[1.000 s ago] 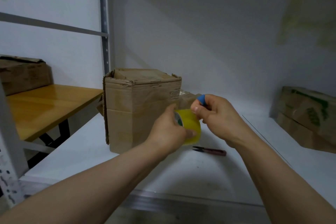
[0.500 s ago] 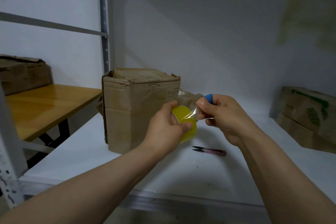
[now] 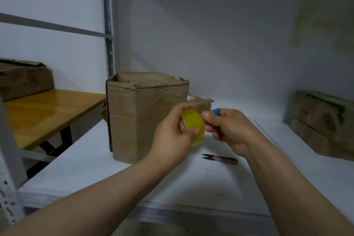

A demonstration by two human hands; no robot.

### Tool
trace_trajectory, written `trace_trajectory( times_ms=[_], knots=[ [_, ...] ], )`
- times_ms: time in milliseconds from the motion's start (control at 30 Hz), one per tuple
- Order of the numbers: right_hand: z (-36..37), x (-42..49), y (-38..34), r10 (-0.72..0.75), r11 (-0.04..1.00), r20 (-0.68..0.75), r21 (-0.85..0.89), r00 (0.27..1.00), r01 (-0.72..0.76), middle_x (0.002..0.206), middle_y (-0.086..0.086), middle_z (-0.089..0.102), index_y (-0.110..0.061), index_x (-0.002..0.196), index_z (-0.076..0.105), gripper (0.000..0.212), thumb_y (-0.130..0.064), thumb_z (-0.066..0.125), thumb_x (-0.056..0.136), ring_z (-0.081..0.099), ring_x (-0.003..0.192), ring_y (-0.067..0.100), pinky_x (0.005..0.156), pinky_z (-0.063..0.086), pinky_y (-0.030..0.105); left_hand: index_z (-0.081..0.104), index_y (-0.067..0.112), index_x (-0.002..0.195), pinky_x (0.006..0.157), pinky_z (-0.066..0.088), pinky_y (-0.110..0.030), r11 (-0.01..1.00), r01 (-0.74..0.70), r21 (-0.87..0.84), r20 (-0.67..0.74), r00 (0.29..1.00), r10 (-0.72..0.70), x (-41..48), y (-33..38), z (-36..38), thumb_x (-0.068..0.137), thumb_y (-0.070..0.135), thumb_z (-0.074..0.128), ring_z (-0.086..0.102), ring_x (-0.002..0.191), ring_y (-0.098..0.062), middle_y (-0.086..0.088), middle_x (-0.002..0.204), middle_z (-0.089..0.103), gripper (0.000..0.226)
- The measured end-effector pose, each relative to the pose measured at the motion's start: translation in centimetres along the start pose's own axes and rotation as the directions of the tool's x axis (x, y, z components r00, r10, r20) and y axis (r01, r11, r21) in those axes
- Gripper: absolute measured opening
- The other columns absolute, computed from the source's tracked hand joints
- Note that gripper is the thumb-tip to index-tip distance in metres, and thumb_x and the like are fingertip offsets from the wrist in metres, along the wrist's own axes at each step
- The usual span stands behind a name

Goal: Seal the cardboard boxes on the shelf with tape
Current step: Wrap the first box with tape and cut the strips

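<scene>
Our left hand (image 3: 170, 140) curls its fingers (image 3: 192, 132) round the tape roll (image 3: 193, 122); right hand (image 3: 231, 130) pinches its edge again, strip gone, box (image 3: 141, 117) unsealed

A grey perforated metal upright (image 3: 108, 25) rises before white walls (image 3: 210, 34). Left of it stands a glossy yellow wooden table (image 3: 47, 109), seemingly on black legs.

Cardboard box (image 3: 147, 115) on shelf (image 3: 92, 165), left of centre — tape roll (image 3: 192, 126) before it, thread snips (image 3: 220, 158) right of it. Second box (image 3: 323, 122) far right; bench (image 3: 47, 111) left, beyond shelf.
</scene>
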State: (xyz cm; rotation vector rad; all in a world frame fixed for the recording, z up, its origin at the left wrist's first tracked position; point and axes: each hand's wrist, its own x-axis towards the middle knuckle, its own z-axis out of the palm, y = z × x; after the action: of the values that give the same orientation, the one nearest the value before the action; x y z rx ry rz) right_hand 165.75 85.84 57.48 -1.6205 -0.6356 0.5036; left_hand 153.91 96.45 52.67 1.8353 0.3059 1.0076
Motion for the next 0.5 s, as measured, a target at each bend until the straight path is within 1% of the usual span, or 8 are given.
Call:
trace_trajectory(
  times_ms=[33, 67, 167, 233, 300, 333, 433, 500],
  knots=[
    [-0.2, 0.0, -0.1, 0.026, 0.999, 0.0, 0.024, 1.0, -0.026, 0.063, -0.003, 0.069, -0.007, 0.099, 0.068, 0.016, -0.022, 0.066, 0.096, 0.064, 0.06, 0.01, 0.057, 0.047, 0.023, 0.066, 0.055, 0.105, 0.071, 0.054, -0.036, 1.0, -0.002, -0.005, 0.015, 1.0, 0.002, 0.0, -0.2, 0.0, 0.08, 0.011, 0.076, 0.051, 0.065, -0.011, 0.012, 0.07, 0.053, 0.052],
    [-0.3, 0.1, -0.1, 0.057, 0.997, -0.001, 0.052, 0.998, -0.057, 0.066, -0.003, 0.069, -0.008, 0.097, 0.067, 0.015, -0.023, 0.063, 0.098, 0.067, 0.06, 0.01, 0.055, 0.046, 0.022, 0.068, 0.059, 0.096, 0.071, 0.052, -0.034, 1.0, -0.001, -0.005, 0.026, 1.0, 0.001, 0.1, -0.3, 0.2, 0.079, 0.016, 0.075, 0.049, 0.065, -0.007, 0.015, 0.072, 0.053, 0.047],
    [-0.7, 0.4, -0.3, 0.129, 0.986, -0.037, 0.111, 0.991, -0.124, 0.082, 0.0, 0.067, -0.011, 0.097, 0.065, 0.013, -0.021, 0.058, 0.101, 0.074, 0.066, 0.016, 0.054, 0.045, 0.023, 0.072, 0.061, 0.086, 0.073, 0.051, -0.033, 0.999, 0.019, -0.044, 0.036, 0.999, -0.017, 0.0, -0.6, 0.6, 0.073, 0.024, 0.071, 0.049, 0.065, -0.007, 0.012, 0.079, 0.055, 0.039],
    [-1.1, 0.7, -0.1, 0.127, 0.986, -0.116, 0.127, 0.985, -0.112, 0.094, 0.0, 0.068, -0.012, 0.103, 0.064, 0.009, -0.017, 0.057, 0.101, 0.073, 0.08, 0.018, 0.058, 0.048, 0.025, 0.074, 0.055, 0.093, 0.08, 0.052, -0.035, 0.993, 0.052, -0.109, 0.054, 0.997, -0.047, -0.2, -0.9, 0.4, 0.082, 0.014, 0.074, 0.052, 0.07, -0.009, 0.009, 0.077, 0.054, 0.043],
    [-1.7, 0.9, 0.2, 0.095, 0.988, -0.17, 0.134, 0.981, -0.073, 0.102, -0.001, 0.067, -0.019, 0.106, 0.066, 0.011, -0.014, 0.058, 0.099, 0.067, 0.095, 0.017, 0.066, 0.051, 0.028, 0.073, 0.051, 0.107, 0.095, 0.055, -0.039, 0.976, 0.099, -0.194, 0.098, 0.992, -0.081, -0.2, -0.9, -0.1, 0.089, 0.007, 0.072, 0.058, 0.081, -0.014, 0.005, 0.083, 0.057, 0.048],
    [-1.9, 0.9, 0.3, 0.077, 0.989, -0.163, 0.135, 0.984, -0.055, 0.104, -0.002, 0.065, -0.021, 0.106, 0.067, 0.012, -0.014, 0.06, 0.098, 0.064, 0.098, 0.016, 0.07, 0.051, 0.029, 0.069, 0.049, 0.117, 0.099, 0.054, -0.044, 0.967, 0.118, -0.225, 0.114, 0.989, -0.094, -0.2, -0.9, -0.4, 0.089, 0.006, 0.072, 0.057, 0.081, -0.016, 0.004, 0.081, 0.055, 0.051],
    [-1.8, 0.6, 0.4, 0.048, 0.985, -0.075, 0.167, 0.996, -0.035, 0.106, -0.003, 0.063, -0.023, 0.109, 0.069, 0.018, -0.013, 0.065, 0.095, 0.06, 0.098, 0.015, 0.079, 0.053, 0.033, 0.052, 0.041, 0.14, 0.105, 0.049, -0.048, 0.964, 0.15, -0.219, 0.073, 0.988, -0.137, 0.1, -0.9, -0.5, 0.087, 0.005, 0.073, 0.053, 0.067, -0.009, 0.008, 0.065, 0.045, 0.067],
    [-1.3, 0.4, 0.5, 0.041, 0.982, -0.04, 0.185, 0.998, -0.033, 0.109, -0.002, 0.064, -0.025, 0.115, 0.066, 0.024, -0.011, 0.065, 0.095, 0.061, 0.097, 0.014, 0.082, 0.055, 0.035, 0.047, 0.037, 0.144, 0.111, 0.042, -0.052, 0.96, 0.183, -0.213, 0.044, 0.983, -0.178, 0.1, -1.0, -0.3, 0.086, 0.005, 0.075, 0.054, 0.061, -0.003, 0.01, 0.061, 0.047, 0.072]
  ],
)
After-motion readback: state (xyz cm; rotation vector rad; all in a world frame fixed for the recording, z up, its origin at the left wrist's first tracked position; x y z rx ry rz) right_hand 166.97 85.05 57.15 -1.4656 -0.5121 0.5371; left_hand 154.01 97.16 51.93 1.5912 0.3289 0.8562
